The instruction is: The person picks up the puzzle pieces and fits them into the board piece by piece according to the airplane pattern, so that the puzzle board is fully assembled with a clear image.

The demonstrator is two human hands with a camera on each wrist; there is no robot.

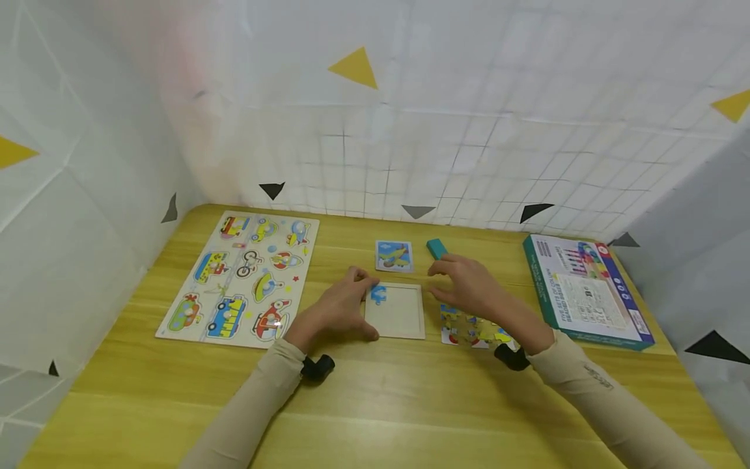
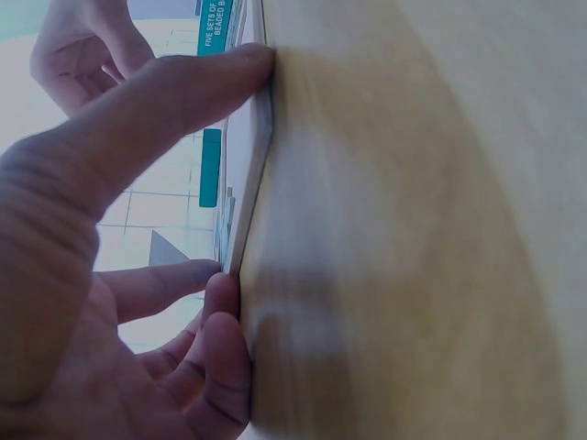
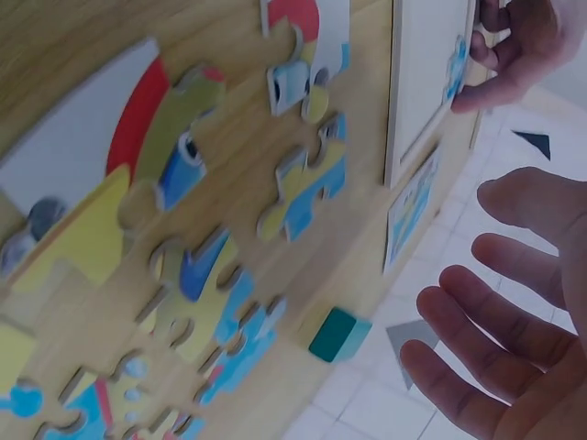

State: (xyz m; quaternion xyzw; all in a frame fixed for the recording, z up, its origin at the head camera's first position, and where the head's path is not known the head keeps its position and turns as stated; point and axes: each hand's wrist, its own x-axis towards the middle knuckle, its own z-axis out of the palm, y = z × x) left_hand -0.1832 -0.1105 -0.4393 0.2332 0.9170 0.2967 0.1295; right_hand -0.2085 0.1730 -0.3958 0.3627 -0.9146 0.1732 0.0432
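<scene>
Sleeves are slanting above the tabletop: left hand grasping the tray by its left edge, ideally bracing it flat; right hand hovering, fingers released.

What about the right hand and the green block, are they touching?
Apart. The right wrist view shows it: a plain gap lies between the right hand and the green block.
</scene>
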